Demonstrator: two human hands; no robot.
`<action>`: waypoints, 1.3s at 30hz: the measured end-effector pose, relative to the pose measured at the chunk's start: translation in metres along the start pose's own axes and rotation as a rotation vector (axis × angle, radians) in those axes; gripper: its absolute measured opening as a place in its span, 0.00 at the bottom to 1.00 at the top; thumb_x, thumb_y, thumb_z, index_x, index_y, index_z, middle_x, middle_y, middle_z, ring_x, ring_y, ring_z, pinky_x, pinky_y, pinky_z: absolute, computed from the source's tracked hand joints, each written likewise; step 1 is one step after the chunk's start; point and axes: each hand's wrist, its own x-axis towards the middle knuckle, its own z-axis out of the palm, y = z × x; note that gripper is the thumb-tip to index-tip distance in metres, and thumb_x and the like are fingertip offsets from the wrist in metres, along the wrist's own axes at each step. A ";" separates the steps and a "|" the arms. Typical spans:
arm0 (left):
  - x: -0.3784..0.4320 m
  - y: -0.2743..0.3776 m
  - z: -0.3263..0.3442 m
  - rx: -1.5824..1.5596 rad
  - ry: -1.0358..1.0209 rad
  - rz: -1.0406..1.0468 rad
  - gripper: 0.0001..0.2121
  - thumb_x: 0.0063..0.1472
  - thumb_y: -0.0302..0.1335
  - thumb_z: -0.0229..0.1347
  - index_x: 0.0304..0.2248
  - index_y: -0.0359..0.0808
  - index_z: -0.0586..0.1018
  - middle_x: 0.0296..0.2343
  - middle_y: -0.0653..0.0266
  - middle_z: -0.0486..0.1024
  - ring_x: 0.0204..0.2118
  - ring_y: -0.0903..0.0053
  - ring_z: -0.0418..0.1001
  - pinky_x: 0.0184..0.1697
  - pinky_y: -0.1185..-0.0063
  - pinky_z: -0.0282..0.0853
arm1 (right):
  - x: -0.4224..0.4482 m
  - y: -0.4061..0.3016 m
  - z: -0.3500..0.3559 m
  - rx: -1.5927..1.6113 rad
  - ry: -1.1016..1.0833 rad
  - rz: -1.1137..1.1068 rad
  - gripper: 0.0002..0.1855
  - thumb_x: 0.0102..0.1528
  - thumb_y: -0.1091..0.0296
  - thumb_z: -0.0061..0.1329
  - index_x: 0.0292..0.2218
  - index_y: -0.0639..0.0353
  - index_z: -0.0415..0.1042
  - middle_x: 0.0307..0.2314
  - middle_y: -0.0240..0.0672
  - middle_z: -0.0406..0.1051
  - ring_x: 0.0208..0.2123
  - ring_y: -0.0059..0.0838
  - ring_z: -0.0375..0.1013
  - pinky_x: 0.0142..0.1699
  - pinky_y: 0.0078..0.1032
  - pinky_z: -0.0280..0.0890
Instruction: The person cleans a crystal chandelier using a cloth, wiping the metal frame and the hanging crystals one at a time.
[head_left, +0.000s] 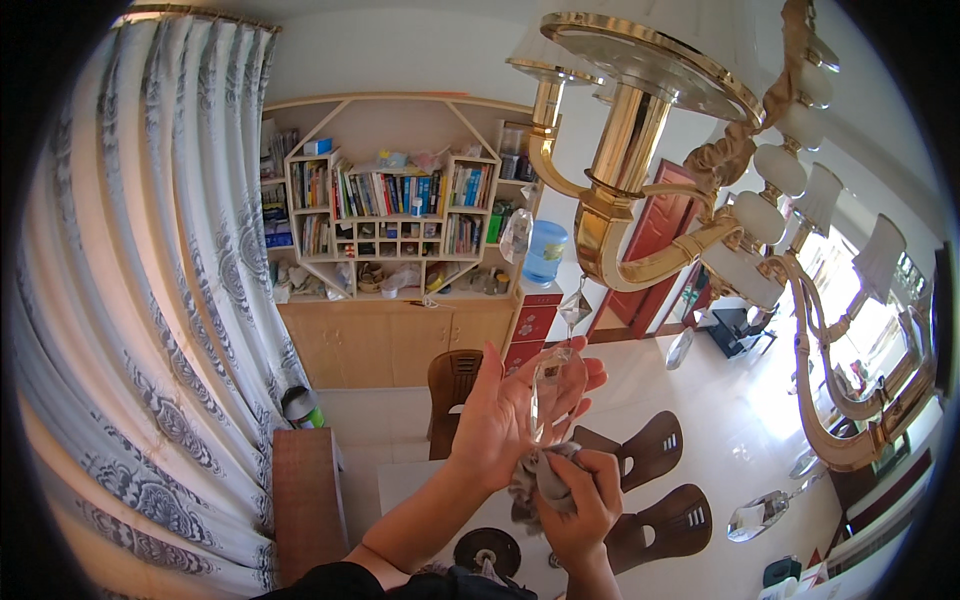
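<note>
A gold chandelier (626, 225) with white shades and hanging crystals fills the upper right. From its nearest arm hangs a clear faceted crystal pendant (553, 390), below a smaller diamond-shaped crystal (574, 307). My left hand (510, 409) is behind the pendant, palm up with the fingers spread; whether the palm touches the glass I cannot tell. My right hand (581, 499) pinches a crumpled grey-brown cloth (541, 480) just under the pendant's lower end, close to my left wrist. Other crystal pendants (757, 516) hang to the right.
Far below are a white table (409, 480), brown chairs (660, 525) and a wooden bench (307, 495). Patterned curtains (172, 300) hang at the left. Behind stand a bookshelf (390, 296) and a blue water bottle (544, 253). A fabric-wrapped chain (780, 82) rises from the chandelier.
</note>
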 end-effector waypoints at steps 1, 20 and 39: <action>0.000 0.001 -0.002 -0.037 -0.033 -0.019 0.33 0.56 0.54 0.26 0.50 0.32 0.56 0.45 0.54 0.61 0.50 0.70 0.57 0.53 0.75 0.49 | -0.006 0.006 -0.001 -0.001 0.002 0.002 0.16 0.31 0.79 0.53 0.28 0.64 0.70 0.24 0.38 0.62 0.24 0.31 0.65 0.28 0.21 0.60; -0.010 0.001 -0.022 0.234 0.097 0.079 0.26 0.54 0.36 0.42 0.51 0.36 0.54 0.46 0.59 0.61 0.50 0.69 0.58 0.51 0.71 0.52 | -0.194 0.166 0.006 1.420 0.124 1.771 0.16 0.56 0.67 0.27 0.39 0.66 0.63 0.33 0.42 0.67 0.36 0.37 0.68 0.43 0.35 0.62; -0.002 -0.017 -0.037 0.475 0.203 0.209 0.20 0.61 0.38 0.37 0.48 0.36 0.58 0.34 0.66 0.64 0.31 0.84 0.62 0.34 0.84 0.58 | 0.026 0.061 -0.004 2.054 0.300 0.773 0.20 0.54 0.67 0.27 0.45 0.68 0.57 0.44 0.44 0.60 0.46 0.38 0.60 0.53 0.39 0.51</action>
